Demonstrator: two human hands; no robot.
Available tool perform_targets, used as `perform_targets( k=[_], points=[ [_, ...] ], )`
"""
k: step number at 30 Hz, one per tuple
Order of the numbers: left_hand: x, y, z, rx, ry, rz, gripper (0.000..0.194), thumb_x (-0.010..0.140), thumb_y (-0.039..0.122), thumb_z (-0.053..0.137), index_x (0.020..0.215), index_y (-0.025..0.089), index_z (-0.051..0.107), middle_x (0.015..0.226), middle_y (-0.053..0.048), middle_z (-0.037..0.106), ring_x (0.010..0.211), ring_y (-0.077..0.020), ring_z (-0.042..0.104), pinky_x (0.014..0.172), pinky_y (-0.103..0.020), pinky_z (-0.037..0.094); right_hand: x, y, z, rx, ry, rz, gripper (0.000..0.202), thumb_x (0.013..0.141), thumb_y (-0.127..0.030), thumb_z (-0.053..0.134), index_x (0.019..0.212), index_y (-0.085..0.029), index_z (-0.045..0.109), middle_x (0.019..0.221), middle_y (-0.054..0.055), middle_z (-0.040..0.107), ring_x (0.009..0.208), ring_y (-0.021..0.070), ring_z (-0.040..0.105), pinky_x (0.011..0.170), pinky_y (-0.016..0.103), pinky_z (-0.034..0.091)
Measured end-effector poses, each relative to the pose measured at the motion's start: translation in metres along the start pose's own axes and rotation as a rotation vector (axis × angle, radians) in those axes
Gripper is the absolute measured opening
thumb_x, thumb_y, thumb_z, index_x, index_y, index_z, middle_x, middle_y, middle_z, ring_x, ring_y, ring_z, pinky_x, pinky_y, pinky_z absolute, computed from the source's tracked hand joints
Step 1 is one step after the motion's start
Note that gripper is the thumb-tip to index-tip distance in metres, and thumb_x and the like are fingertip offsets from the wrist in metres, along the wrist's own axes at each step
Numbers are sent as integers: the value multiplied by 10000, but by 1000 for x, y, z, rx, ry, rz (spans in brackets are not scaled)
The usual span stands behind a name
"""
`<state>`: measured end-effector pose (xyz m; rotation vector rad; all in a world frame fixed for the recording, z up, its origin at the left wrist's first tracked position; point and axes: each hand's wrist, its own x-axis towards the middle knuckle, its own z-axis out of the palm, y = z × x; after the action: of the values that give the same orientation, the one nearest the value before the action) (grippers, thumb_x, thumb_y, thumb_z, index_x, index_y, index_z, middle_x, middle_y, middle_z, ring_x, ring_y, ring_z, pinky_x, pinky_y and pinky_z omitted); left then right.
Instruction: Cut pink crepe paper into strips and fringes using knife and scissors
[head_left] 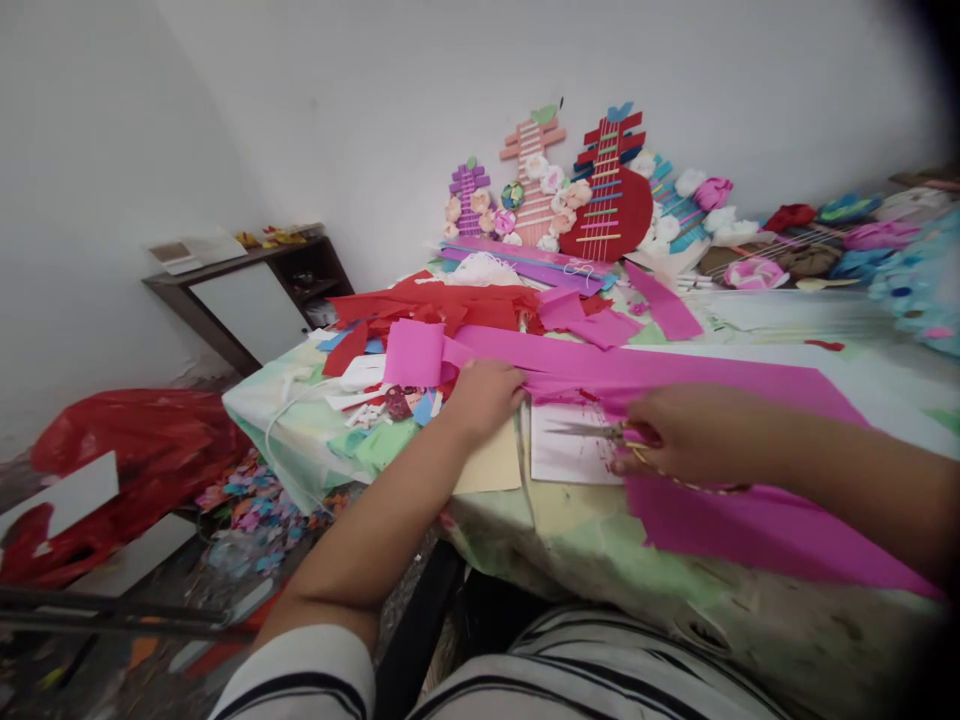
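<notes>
A long sheet of magenta paper (735, 385) lies across the cloth-covered table, partly folded, with a piece hanging toward the front edge. My left hand (487, 398) is closed at the fingertips on the edge of this paper, left of centre. To the right, my right hand (667, 435) has its fingers wrapped round the yellow handles of metal scissors (585, 429), whose blades point left over a white sheet (555, 455). A folded magenta piece (414, 353) sits just beyond my left hand. Beside the white sheet lies a cream sheet (495, 465).
Red paper scraps (450, 305) are heaped behind the magenta paper. Guitar-shaped crafts, one of them red (607, 210), lean on the wall. Paper flowers (757, 272) lie at the right back. A cabinet (251, 300) and a red plastic bag (150, 430) are at the left.
</notes>
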<state>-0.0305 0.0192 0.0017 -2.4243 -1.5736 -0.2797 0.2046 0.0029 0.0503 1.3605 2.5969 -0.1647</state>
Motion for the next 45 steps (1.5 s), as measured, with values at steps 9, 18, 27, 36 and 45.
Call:
perform_targets(
  k=[9, 18, 27, 36, 45],
  points=[
    [-2, -1, 0, -16, 36, 18, 228, 828, 276, 423, 805, 187, 632, 807, -59, 630, 788, -200, 553, 691, -324, 377, 21, -12, -1, -132, -32, 115, 603, 693, -695, 294, 634, -164, 573, 640, 105, 558, 527, 177, 496, 494, 290, 311],
    [-5, -3, 0, -32, 55, 26, 215, 829, 270, 429, 815, 188, 628, 823, -51, 629, 802, -195, 551, 696, -321, 374, 47, -23, 1, -146, -6, 87, 642, 665, -727, 293, 606, -150, 569, 611, 112, 552, 517, 186, 513, 462, 288, 308],
    [-10, -11, 0, -7, 65, 2, 183, 795, 205, 442, 766, 179, 620, 805, -58, 640, 778, -207, 554, 693, -328, 362, 50, -15, 2, -51, 4, 44, 478, 646, -626, 477, 593, -164, 588, 572, 65, 542, 490, 148, 484, 448, 255, 272],
    [-6, -15, 1, -11, 83, -97, 219, 809, 197, 406, 789, 172, 622, 794, -55, 641, 746, -189, 557, 686, -298, 370, 18, 5, 7, -145, 85, 75, 592, 665, -735, 291, 636, -182, 502, 620, 71, 542, 482, 149, 436, 439, 265, 252],
    [18, -23, 4, -26, 123, -175, 245, 839, 215, 363, 817, 161, 601, 813, -53, 623, 745, -171, 539, 658, -271, 373, 28, 21, 3, -22, 339, 179, 365, 694, -534, 488, 711, -169, 467, 758, 96, 568, 631, 169, 488, 529, 262, 316]
  ],
)
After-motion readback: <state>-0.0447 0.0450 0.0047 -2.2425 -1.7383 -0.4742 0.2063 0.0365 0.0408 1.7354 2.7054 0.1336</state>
